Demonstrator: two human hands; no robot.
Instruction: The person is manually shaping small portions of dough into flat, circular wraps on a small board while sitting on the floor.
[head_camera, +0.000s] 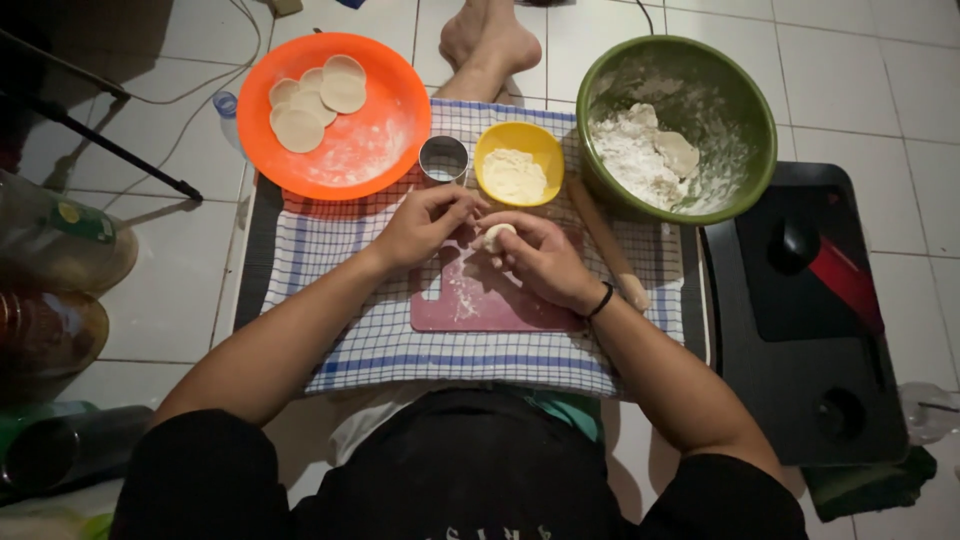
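Hands meet over the pink cutting board (490, 300): right hand (545, 258) curls around a small dough ball (496, 236), left hand (425, 222) pinches it. Yellow flour bowl (518, 160), metal ring cutter (443, 159) and rolling pin (605, 240) crowd the board's far edge.

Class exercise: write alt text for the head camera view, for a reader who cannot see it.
Seen from above, a person's left hand and right hand shape a small dough ball over a pink cutting board on a checked cloth. Behind sit an orange plate of dough rounds, a yellow bowl and a green floury bowl.
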